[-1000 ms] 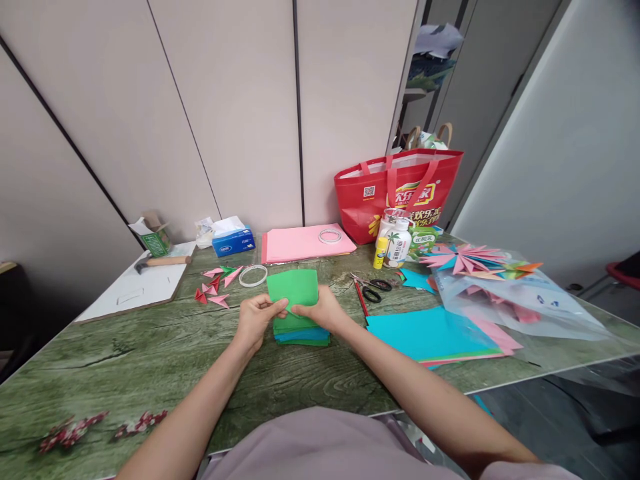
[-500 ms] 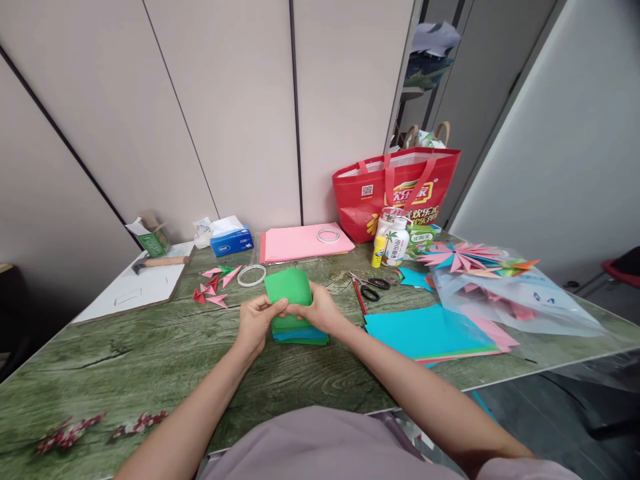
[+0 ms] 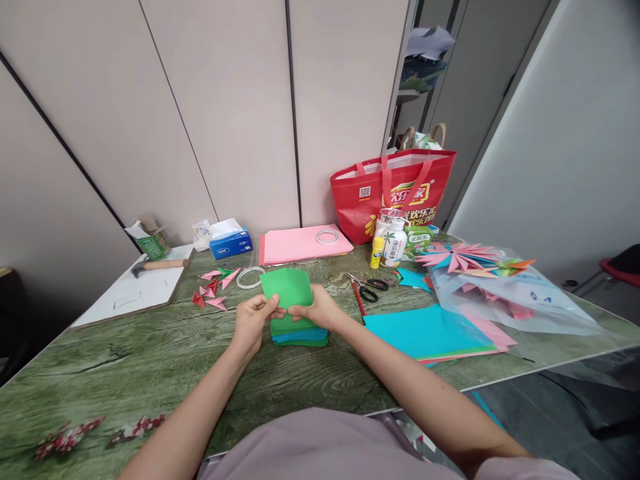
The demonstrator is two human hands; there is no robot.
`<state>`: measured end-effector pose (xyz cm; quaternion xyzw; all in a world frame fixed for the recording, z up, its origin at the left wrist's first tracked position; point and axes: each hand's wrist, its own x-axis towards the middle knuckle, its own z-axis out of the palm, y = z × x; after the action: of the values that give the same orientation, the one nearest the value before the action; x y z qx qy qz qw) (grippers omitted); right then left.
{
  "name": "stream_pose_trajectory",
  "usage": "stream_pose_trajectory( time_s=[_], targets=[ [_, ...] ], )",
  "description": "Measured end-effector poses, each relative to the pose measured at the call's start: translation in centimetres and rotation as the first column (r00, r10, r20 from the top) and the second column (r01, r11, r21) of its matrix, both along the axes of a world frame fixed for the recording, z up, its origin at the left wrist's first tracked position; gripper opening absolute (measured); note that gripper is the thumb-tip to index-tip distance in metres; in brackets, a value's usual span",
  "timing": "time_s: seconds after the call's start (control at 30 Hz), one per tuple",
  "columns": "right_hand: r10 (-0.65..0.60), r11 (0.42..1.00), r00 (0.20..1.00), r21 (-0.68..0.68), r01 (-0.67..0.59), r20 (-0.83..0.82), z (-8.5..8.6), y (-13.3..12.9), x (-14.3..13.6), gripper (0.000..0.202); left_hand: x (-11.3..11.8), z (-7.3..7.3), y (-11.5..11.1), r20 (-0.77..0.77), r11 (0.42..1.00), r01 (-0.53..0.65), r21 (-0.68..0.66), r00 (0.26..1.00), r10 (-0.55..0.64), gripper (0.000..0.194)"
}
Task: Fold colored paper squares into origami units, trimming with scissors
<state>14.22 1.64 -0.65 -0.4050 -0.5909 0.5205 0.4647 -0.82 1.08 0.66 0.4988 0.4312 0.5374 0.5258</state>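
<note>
A green paper square (image 3: 287, 288) is held up between my two hands, its near edge pinched on both sides. My left hand (image 3: 253, 317) grips the left corner between thumb and fingers. On the right side, my right hand (image 3: 320, 308) is closed on the same sheet, its thumb along the near edge. Directly below lies a stack of green and blue paper squares (image 3: 300, 335), partly covered by the hands and the held sheet. Small folded pink, red and green paper pieces (image 3: 213, 291) lie to the left, beside a roll of tape (image 3: 250, 277).
Scissors (image 3: 369, 293), a red pencil (image 3: 359, 297) and blue paper sheets (image 3: 410, 331) lie right. A glue stick (image 3: 376, 253) and white bottle (image 3: 395, 243) stand before a red bag (image 3: 355, 207). Pink sheets (image 3: 295, 247) lie behind; a hammer (image 3: 160, 265) rests on a white board (image 3: 125, 290) at left.
The green square, bowed before, is now flatter and shows a faint crease. My hands have drawn slightly apart along its near edge.
</note>
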Motion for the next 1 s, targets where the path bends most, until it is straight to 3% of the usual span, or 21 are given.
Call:
stream_pose_trajectory(
  time_s=[0.23, 0.4, 0.5, 0.6, 0.67, 0.73, 0.8, 0.87, 0.93, 1.0],
  targets=[
    [-0.056, 0.992, 0.982, 0.122, 0.035, 0.179, 0.0, 0.3, 0.4, 0.021, -0.1, 0.1, 0.1, 0.021, 0.999, -0.016, -0.029, 1.000, 0.017, 0.027],
    [-0.054, 0.998, 0.994, 0.024, 0.052, 0.097, 0.2, 0.2, 0.4, 0.027, -0.1, 0.2, 0.0, -0.014, 0.999, -0.033, 0.024, 0.999, 0.033, 0.026],
    [-0.018, 0.998, 0.996, 0.060, 0.013, 0.083, 0.3, 0.1, 0.3, 0.029, -0.4, 0.2, 0.2, -0.059, 0.992, -0.086, 0.089, 0.994, 0.091, 0.026],
    [0.042, 0.994, 0.998, 0.098, -0.037, -0.047, 0.4, 0.2, 0.2, 0.033, -0.8, 0.4, 0.4, -0.102, 0.984, -0.117, 0.130, 0.986, 0.131, 0.026],
    [0.001, 0.998, 0.988, 0.070, 0.010, -0.155, 0.2, 0.4, 0.2, 0.037, -0.8, 0.5, 0.6, -0.111, 0.985, -0.127, 0.115, 0.984, 0.139, 0.026],
    [-0.124, 0.990, 0.975, 0.041, 0.133, -0.182, 0.1, 0.6, 0.3, 0.042, -0.8, 0.6, 0.7, -0.096, 0.986, -0.141, 0.086, 0.984, 0.149, 0.026],
    [-0.236, 0.965, 0.959, 0.077, 0.250, -0.160, 0.1, 0.6, 0.4, 0.050, -0.8, 0.5, 0.8, -0.074, 0.986, -0.152, 0.075, 0.985, 0.158, 0.025],
    [-0.265, 0.945, 0.954, 0.159, 0.286, -0.140, 0.2, 0.4, 0.5, 0.060, -0.9, 0.4, 0.9, -0.062, 0.982, -0.164, 0.097, 0.983, 0.171, 0.025],
    [-0.226, 0.941, 0.967, 0.229, 0.249, -0.122, 0.4, 0.1, 0.6, 0.064, -1.1, 0.2, 1.1, -0.064, 0.972, -0.190, 0.136, 0.978, 0.200, 0.025],
    [-0.162, 0.944, 0.983, 0.276, 0.181, -0.089, 0.6, 0.0, 0.6, 0.056, -1.3, 0.2, 1.2, -0.066, 0.961, -0.222, 0.163, 0.970, 0.235, 0.027]
  ],
)
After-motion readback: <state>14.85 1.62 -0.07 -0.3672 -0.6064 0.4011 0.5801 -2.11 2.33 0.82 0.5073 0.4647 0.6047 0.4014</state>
